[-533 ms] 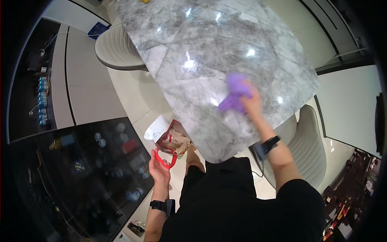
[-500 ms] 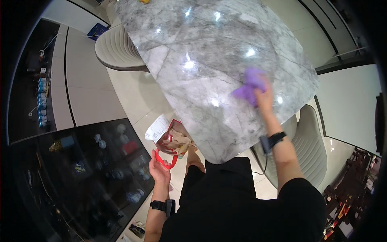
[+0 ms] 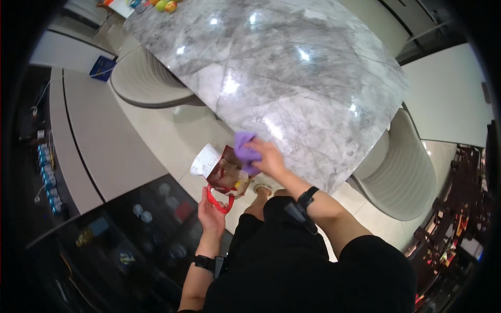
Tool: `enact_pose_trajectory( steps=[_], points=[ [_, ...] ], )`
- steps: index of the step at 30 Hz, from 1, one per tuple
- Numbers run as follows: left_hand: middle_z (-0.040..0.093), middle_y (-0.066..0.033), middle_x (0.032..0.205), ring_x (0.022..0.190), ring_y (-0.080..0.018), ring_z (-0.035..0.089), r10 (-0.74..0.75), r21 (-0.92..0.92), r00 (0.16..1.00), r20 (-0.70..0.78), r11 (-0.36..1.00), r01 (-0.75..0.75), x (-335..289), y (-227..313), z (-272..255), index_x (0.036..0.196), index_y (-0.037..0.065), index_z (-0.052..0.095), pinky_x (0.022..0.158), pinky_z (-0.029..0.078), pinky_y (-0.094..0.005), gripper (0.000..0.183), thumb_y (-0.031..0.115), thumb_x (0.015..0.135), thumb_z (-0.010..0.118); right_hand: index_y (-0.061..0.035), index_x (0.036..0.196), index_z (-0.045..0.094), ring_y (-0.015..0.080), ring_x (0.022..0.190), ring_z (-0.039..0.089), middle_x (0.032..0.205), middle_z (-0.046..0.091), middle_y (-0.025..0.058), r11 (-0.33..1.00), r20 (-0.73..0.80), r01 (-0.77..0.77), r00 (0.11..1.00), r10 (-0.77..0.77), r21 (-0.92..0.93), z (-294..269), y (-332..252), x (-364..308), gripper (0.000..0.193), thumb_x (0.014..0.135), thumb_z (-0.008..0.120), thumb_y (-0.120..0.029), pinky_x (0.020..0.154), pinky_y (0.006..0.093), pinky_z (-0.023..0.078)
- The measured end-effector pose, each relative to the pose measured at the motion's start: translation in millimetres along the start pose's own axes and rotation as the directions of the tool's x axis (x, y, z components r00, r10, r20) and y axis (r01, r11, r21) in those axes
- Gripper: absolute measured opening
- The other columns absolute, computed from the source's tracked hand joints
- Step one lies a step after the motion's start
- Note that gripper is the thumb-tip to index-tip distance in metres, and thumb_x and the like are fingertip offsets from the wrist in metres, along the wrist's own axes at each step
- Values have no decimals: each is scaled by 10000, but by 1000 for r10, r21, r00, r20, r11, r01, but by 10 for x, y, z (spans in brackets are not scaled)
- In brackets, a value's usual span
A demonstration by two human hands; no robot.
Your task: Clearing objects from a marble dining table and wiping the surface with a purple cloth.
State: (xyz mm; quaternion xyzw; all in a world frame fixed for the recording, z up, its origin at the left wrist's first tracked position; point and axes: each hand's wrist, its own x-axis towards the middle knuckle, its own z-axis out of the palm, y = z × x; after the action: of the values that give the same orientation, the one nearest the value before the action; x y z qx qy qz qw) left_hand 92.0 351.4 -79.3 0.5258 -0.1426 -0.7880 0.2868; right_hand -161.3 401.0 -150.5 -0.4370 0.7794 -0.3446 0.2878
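Observation:
My left hand (image 3: 212, 214) is closed around the red handle (image 3: 213, 199) of a paper bag. The bag (image 3: 228, 153) hangs by the table's left front edge with its mouth facing up. Crumpled brown scraps and a small yellow bit show inside, and a white printed paper (image 3: 205, 159) sticks out at its left. A bunched purple cloth (image 3: 244, 148) is gripped in my right hand (image 3: 269, 158), at the table edge beside the bag's mouth. Part of the bag's right side is hidden by the cloth.
The grey marble table (image 3: 297, 99) reflects ceiling lights. Fruit (image 3: 166, 5) lies at its far left end. Pale chairs stand left (image 3: 146, 81) and right (image 3: 396, 172). A dark glass-topped cabinet (image 3: 141, 250) is at my lower left.
My right hand has brought the purple cloth leftward and nearer, from the table's right side to the edge by the bag. My left hand still holds the handle. The view has shifted.

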Motion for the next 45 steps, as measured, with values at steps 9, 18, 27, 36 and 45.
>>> enact_pose_trajectory(
  steps=[9,18,27,36,45],
  points=[
    [582,-25,1123,731,-139,562,-29,17,998,61,999,28,408,580,111,1440,115,342,701,508,-339,547,358,951,380,-77,1244,567,270,1210,523,1245,597,118,907,-486,-155,802,347,391,-1126,384,159,551,697,607,-17,1011,362,410],
    [446,67,1382,680,-149,530,-48,50,999,-20,998,49,796,937,107,1456,128,313,690,462,-333,561,332,944,419,-77,1182,596,397,1102,542,1217,590,187,950,-695,-291,707,131,-117,-1232,951,1058,482,702,626,-42,955,434,431],
    [466,72,1362,658,-155,516,-80,147,993,-91,985,93,1261,1169,513,1435,143,360,680,460,-321,566,362,922,452,-253,1152,638,292,1033,573,1229,607,16,994,107,111,988,-112,16,178,-350,1127,584,595,724,-100,878,395,481],
    [448,89,1407,654,-135,492,-142,219,987,-75,963,155,1470,1259,722,1460,135,321,693,449,-340,553,344,954,401,-3,1217,568,277,1149,567,1218,608,166,921,-830,-374,476,291,108,-2237,1383,1655,471,761,654,-87,974,372,434],
    [463,59,1385,661,-157,500,-131,194,987,-92,970,147,1556,1403,901,1463,130,310,687,460,-335,579,346,934,405,-159,1172,604,336,1068,586,1150,635,123,976,-541,-217,820,186,7,-899,320,2367,490,693,663,-75,887,415,487]
  ],
)
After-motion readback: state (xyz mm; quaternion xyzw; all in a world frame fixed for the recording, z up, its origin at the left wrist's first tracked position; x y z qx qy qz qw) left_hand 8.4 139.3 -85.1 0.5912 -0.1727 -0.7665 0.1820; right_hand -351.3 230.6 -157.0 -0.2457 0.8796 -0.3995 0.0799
